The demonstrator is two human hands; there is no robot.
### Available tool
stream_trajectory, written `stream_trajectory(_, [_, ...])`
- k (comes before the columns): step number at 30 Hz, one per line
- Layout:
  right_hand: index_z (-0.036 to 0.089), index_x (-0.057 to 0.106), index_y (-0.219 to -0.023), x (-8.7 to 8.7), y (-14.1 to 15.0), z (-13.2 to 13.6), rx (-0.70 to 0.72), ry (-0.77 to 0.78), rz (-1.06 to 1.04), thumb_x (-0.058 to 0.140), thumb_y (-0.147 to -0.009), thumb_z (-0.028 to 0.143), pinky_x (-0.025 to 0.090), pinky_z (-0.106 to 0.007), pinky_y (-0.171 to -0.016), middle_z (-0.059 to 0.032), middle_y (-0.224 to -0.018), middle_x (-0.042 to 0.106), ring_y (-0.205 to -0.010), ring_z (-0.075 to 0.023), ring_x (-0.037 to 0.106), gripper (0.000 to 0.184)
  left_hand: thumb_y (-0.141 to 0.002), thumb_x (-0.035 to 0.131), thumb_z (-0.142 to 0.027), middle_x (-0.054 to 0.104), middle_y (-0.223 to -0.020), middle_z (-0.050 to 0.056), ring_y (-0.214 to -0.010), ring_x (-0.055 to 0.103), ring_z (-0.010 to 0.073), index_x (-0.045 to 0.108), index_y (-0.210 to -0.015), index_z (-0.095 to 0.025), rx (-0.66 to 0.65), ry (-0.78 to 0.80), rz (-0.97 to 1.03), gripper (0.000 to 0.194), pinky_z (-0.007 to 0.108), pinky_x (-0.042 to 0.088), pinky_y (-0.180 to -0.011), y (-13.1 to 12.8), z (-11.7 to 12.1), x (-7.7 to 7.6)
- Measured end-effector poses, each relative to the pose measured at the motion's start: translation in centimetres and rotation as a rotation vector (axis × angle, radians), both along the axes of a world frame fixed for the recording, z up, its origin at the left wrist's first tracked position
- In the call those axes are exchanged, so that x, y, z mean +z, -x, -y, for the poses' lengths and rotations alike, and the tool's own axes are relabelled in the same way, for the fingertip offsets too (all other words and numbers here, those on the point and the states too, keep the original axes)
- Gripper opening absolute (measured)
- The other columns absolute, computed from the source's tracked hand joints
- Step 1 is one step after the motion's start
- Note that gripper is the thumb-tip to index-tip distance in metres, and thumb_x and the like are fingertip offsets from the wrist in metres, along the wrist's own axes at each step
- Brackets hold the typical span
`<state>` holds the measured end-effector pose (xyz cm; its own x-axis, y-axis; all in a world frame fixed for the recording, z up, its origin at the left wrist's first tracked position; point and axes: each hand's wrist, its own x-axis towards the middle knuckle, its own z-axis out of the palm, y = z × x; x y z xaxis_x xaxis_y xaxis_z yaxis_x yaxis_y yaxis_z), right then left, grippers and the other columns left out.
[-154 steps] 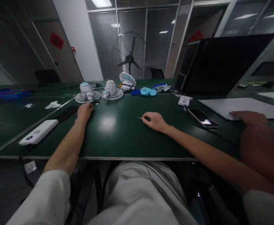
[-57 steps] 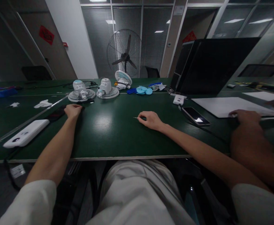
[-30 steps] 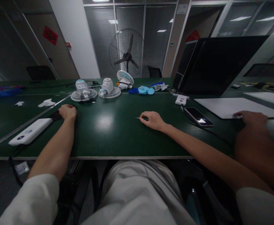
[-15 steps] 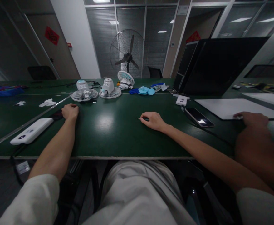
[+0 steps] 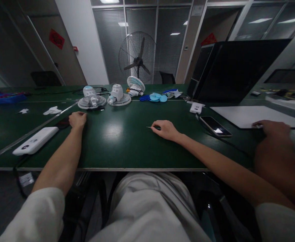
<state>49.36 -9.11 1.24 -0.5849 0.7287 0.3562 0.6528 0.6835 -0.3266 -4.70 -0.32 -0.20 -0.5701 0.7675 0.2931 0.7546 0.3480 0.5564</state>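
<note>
My right hand point(image 5: 164, 130) rests on the green table point(image 5: 117, 148), its thumb and forefinger pinched on a thin, pale needle-like piece point(image 5: 149, 127) that points left. My left hand point(image 5: 77, 119) lies on the table at the left with its fingers curled closed; whether something is inside them is hidden. Beside that hand is a flat dark item point(image 5: 63, 123), partly covered by it. A white power bank point(image 5: 36, 141) with a cable lies nearer to me, left of my left forearm.
Small white fans point(image 5: 91, 101) and blue and light-blue pieces point(image 5: 157, 97) lie at the back. To the right are a phone point(image 5: 215, 126), a small white device point(image 5: 196, 107), a black computer case point(image 5: 238, 72) and a white board point(image 5: 258, 116). Another person's hand point(image 5: 273, 127) touches the board.
My left hand has shifted slightly to the right. My right hand keeps its pinch in place. The white sheet at the far right edge has changed position.
</note>
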Motion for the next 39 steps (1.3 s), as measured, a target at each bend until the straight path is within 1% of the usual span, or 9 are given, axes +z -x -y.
stream_trajectory(2, [0.019,0.074,-0.106,0.0,0.0,0.0,0.006,0.008,0.002,0.060,-0.105,0.037,0.050,-0.032,-0.076,-0.0070,-0.102,0.076,-0.087,-0.0207,0.068,0.023,-0.090,0.074,-0.036,0.076,-0.107,0.009,-0.105,0.065,0.0271,0.077,-0.117,-0.014,0.080,0.001,0.025,0.035,0.040,0.050,-0.098,0.1,-0.2,0.0])
stream_trajectory(5, [0.018,0.074,-0.106,0.1,-0.1,0.1,0.014,0.019,0.000,0.059,-0.105,0.038,0.050,-0.032,-0.076,-0.0072,-0.102,0.075,-0.087,-0.0205,0.068,0.024,-0.089,0.078,-0.041,0.077,-0.109,0.009,-0.104,0.067,0.0259,0.079,-0.117,-0.017,0.096,0.011,0.038,0.037,0.036,0.050,-0.098,0.1,-0.4,0.2])
stream_trajectory(11, [0.018,0.074,-0.106,0.4,0.0,0.2,0.017,0.032,0.006,0.058,-0.105,0.038,0.051,-0.033,-0.077,-0.0077,-0.103,0.075,-0.089,-0.0210,0.068,0.026,-0.087,0.081,-0.043,0.077,-0.109,0.009,-0.106,0.065,0.0248,0.080,-0.113,-0.014,0.070,0.033,0.029,0.039,0.035,0.047,-0.102,0.2,-0.2,0.4])
stream_trajectory(16, [0.019,0.074,-0.109,0.3,0.0,0.1,0.016,0.036,0.017,0.058,-0.106,0.039,0.051,-0.034,-0.077,-0.0077,-0.103,0.075,-0.089,-0.0214,0.069,0.026,-0.084,0.085,-0.039,0.074,-0.095,0.007,-0.101,0.064,0.0226,0.078,-0.110,-0.010,0.060,0.006,0.092,0.040,0.034,0.046,-0.103,0.2,-0.1,0.6])
stream_trajectory(20, [0.019,0.074,-0.110,0.2,-0.2,0.0,0.019,0.047,0.017,0.058,-0.106,0.039,0.051,-0.033,-0.076,-0.0078,-0.104,0.075,-0.089,-0.0212,0.068,0.026,-0.083,0.085,-0.037,0.074,-0.090,0.008,-0.104,0.064,0.0255,0.078,-0.103,-0.009,0.078,-0.012,0.096,0.034,0.037,0.046,-0.106,-0.2,0.1,0.8])
stream_trajectory(24, [0.018,0.074,-0.108,0.2,-0.1,0.1,0.015,0.035,0.015,0.058,-0.105,0.039,0.050,-0.033,-0.075,-0.0074,-0.102,0.075,-0.088,-0.0208,0.068,0.026,-0.084,0.082,-0.040,0.076,-0.101,0.013,-0.114,0.066,0.0325,0.079,-0.103,-0.014,0.076,-0.011,0.050,0.033,0.042,0.048,-0.108,-0.4,0.0,0.6])
stream_trajectory(28, [0.018,0.074,-0.108,0.2,0.0,0.1,0.012,0.026,0.026,0.059,-0.105,0.038,0.050,-0.032,-0.076,-0.0072,-0.102,0.075,-0.088,-0.0207,0.068,0.025,-0.087,0.075,-0.046,0.077,-0.107,0.016,-0.117,0.067,0.0377,0.079,-0.105,-0.015,0.075,-0.018,-0.024,0.036,0.047,0.050,-0.108,-0.3,-0.4,0.1])
stream_trajectory(31, [0.018,0.074,-0.108,0.1,0.0,0.0,0.016,0.026,0.017,0.059,-0.105,0.038,0.050,-0.032,-0.075,-0.0071,-0.102,0.075,-0.087,-0.0203,0.068,0.026,-0.088,0.072,-0.040,0.077,-0.108,0.017,-0.116,0.068,0.0376,0.080,-0.106,-0.014,0.085,-0.018,-0.022,0.032,0.048,0.051,-0.107,0.0,-0.8,0.0])
stream_trajectory(39, [0.019,0.074,-0.107,0.2,-0.1,0.0,0.024,0.027,0.019,0.059,-0.105,0.038,0.050,-0.032,-0.075,-0.0072,-0.101,0.076,-0.088,-0.0208,0.069,0.025,-0.082,0.073,-0.027,0.078,-0.111,0.016,-0.117,0.069,0.0354,0.081,-0.106,-0.013,0.084,-0.005,0.068,0.028,0.045,0.050,-0.110,0.6,-1.3,0.1])
